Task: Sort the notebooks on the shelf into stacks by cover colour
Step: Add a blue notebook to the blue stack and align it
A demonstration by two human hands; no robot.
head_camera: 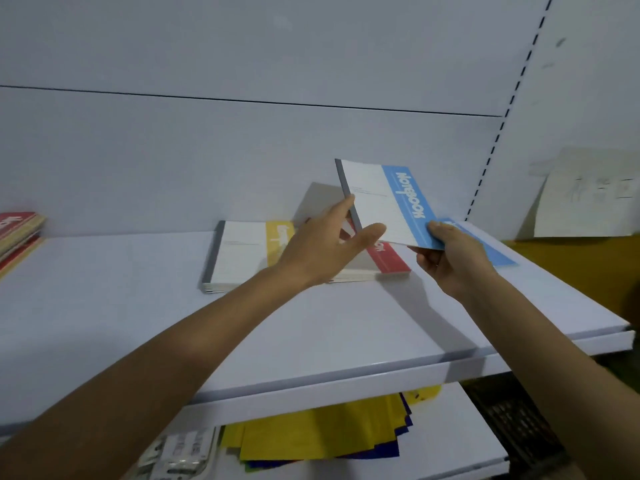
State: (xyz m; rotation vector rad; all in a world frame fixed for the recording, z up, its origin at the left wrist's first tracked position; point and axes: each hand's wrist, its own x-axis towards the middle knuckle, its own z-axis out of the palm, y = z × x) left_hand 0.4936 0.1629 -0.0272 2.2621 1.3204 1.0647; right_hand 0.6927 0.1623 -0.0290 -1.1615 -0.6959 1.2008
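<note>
Centre-right of frame: blue-banded notebook (381,199) is held in the air above the shelf (311,323), tilted, grey spine toward the upper left, the word "Notebook" reading sideways along its blue strip. Left hand (325,244) grips it at the spine side, fingers curled along the grey edge and thumb pressed on the white part of the cover. Right hand (446,251) pinches the lower corner of the blue strip, thumb on top and fingers underneath. A second blue notebook (488,247) lies flat on the shelf just behind the right hand, near the shelf's right end. Centre of frame: yellow-banded stack (242,254) lies flat on the shelf, several spines visible at its near edge. Just to its right is a red-banded notebook (388,259) on a low pile, partly hidden behind the left hand; I cannot tell whether it touches the yellow stack. Far left edge: red stack (17,233), well apart from the others. Upper right: slotted upright (502,109) on the back panel, and right of it a sheet of paper (588,195) against the wall. Bottom of frame, on the lower shelf (450,445): yellow and blue sheets (318,434), fanned out, and a plastic-wrapped packet (180,452) at the lower left.
</note>
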